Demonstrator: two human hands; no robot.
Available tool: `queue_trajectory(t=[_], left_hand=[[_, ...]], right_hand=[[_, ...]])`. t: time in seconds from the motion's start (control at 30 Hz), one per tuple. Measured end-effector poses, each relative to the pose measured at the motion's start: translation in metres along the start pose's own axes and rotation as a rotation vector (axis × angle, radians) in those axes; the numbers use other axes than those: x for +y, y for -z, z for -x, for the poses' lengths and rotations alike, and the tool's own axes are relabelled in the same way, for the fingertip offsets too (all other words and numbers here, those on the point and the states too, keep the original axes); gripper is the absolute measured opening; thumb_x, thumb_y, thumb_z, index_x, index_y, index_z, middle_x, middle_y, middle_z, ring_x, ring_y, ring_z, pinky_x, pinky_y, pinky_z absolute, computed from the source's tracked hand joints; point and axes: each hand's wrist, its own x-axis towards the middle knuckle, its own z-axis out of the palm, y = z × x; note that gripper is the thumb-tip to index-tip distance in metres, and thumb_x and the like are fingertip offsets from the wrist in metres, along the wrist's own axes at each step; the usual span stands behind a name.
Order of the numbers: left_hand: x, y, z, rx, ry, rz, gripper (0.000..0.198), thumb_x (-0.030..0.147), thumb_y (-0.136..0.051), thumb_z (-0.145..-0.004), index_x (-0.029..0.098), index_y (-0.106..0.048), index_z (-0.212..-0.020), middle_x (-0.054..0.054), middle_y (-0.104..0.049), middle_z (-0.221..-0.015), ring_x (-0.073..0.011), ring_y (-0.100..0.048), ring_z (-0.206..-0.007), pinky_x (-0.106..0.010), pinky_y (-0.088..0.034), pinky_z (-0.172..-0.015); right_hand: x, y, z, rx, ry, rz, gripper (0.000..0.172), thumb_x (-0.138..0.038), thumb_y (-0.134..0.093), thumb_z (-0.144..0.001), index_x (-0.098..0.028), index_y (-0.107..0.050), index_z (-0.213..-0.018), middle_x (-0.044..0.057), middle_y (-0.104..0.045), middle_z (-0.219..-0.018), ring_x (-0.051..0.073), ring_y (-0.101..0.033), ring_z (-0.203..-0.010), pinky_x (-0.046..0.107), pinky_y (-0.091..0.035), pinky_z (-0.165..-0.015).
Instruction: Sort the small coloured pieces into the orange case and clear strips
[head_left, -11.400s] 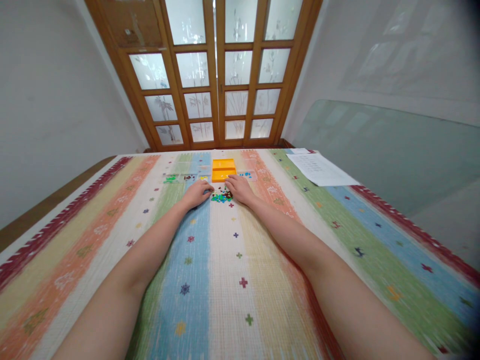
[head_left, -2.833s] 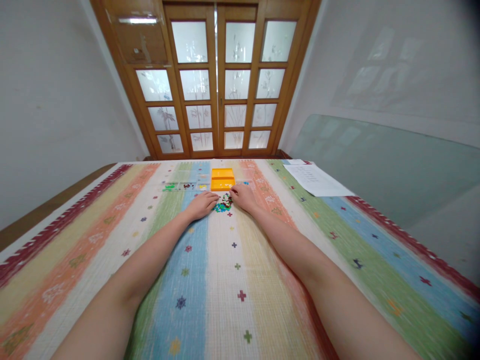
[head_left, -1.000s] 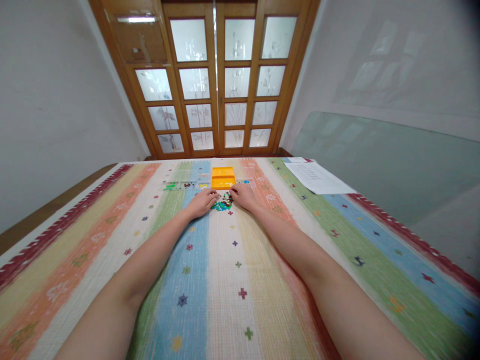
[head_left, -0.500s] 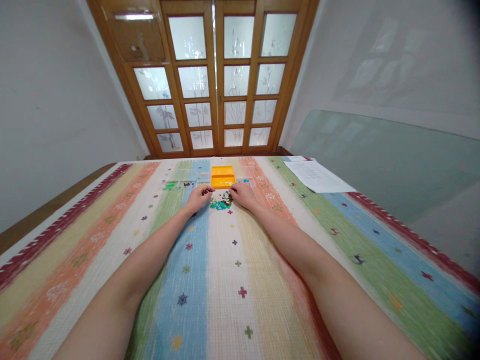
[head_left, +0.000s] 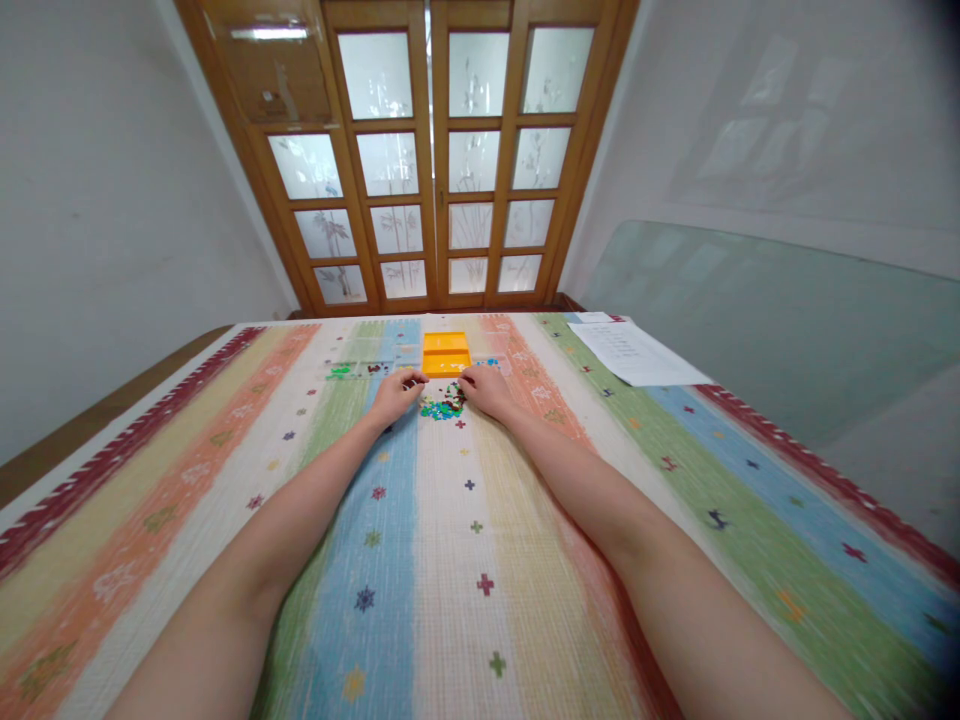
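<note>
A pile of small blue, green, dark red and white pieces (head_left: 442,409) lies on the striped tablecloth between my hands. On its left, my left hand (head_left: 396,396) has its fingers curled together, with something tiny and dark by the fingertips. My right hand (head_left: 488,390) reaches in from the other side, fingers bent and closed at the pile's right edge. What either hand pinches is too small to make out. Just beyond them stands an open yellow box (head_left: 446,351) with a few pale bits inside.
Clear shallow trays flank the yellow box; the left one holds green pieces (head_left: 340,371) and dark red pieces (head_left: 374,369), the right one blue pieces (head_left: 490,363). Printed paper sheets (head_left: 634,352) lie at the far right. Behind the table are wooden glass-paned doors (head_left: 435,220).
</note>
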Motion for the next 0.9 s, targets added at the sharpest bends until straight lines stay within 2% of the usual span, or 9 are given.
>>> queue_trajectory(t=[0.13, 0.3, 0.47, 0.67, 0.8, 0.9], left_hand=[[-0.006, 0.001, -0.002, 0.041, 0.032, 0.033, 0.023, 0.026, -0.062, -0.091, 0.02, -0.079, -0.104, -0.006, -0.08, -0.103, -0.021, -0.071, -0.089, -0.036, -0.058, -0.087], [-0.017, 0.007, -0.007, 0.156, 0.155, 0.1, 0.021, 0.025, -0.061, -0.088, 0.019, -0.077, -0.101, -0.004, -0.078, -0.093, -0.0183, -0.068, -0.08, -0.03, -0.056, -0.077], [-0.031, 0.022, -0.013, 0.348, 0.325, 0.27, 0.024, 0.033, -0.065, -0.088, 0.017, -0.077, -0.101, -0.004, -0.074, -0.087, -0.0164, -0.064, -0.07, -0.027, -0.053, -0.067], [-0.056, 0.043, -0.015, 0.533, 0.411, 0.372, 0.032, 0.038, -0.066, -0.086, 0.015, -0.078, -0.104, -0.006, -0.072, -0.086, -0.0149, -0.06, -0.067, -0.024, -0.046, -0.063], [-0.067, 0.051, -0.015, 0.571, 0.45, 0.428, 0.032, 0.029, -0.062, -0.085, 0.014, -0.076, -0.108, -0.006, -0.073, -0.091, -0.0127, -0.06, -0.066, -0.023, -0.046, -0.062], [-0.067, 0.055, -0.014, 0.525, 0.481, 0.462, 0.037, 0.026, -0.061, -0.084, 0.013, -0.075, -0.116, -0.008, -0.075, -0.097, -0.0115, -0.06, -0.065, -0.023, -0.048, -0.063]], right_hand=[[0.001, -0.002, 0.0, 0.01, 0.014, 0.007, 0.03, -0.033, -0.055, -0.107, -0.02, -0.08, -0.097, 0.009, -0.079, -0.102, 0.022, -0.065, -0.093, 0.031, -0.038, -0.079], [0.002, -0.002, 0.0, 0.012, 0.016, 0.012, 0.03, -0.031, -0.054, -0.107, -0.02, -0.08, -0.097, 0.01, -0.079, -0.102, 0.022, -0.064, -0.093, 0.031, -0.037, -0.079], [0.001, 0.0, 0.0, -0.007, 0.009, 0.005, 0.028, -0.03, -0.055, -0.106, -0.019, -0.08, -0.099, 0.01, -0.079, -0.104, 0.022, -0.064, -0.093, 0.03, -0.038, -0.079], [0.001, 0.0, 0.001, -0.003, 0.009, -0.019, 0.029, -0.033, -0.056, -0.106, -0.019, -0.08, -0.099, 0.009, -0.079, -0.103, 0.022, -0.065, -0.093, 0.03, -0.038, -0.08], [0.001, -0.001, -0.001, 0.002, 0.02, -0.01, 0.029, -0.032, -0.056, -0.107, -0.019, -0.08, -0.097, 0.009, -0.079, -0.102, 0.023, -0.065, -0.093, 0.03, -0.037, -0.078], [0.001, -0.002, -0.001, -0.007, 0.016, 0.0, 0.029, -0.032, -0.056, -0.107, -0.019, -0.08, -0.097, 0.01, -0.079, -0.102, 0.023, -0.065, -0.093, 0.03, -0.038, -0.079]])
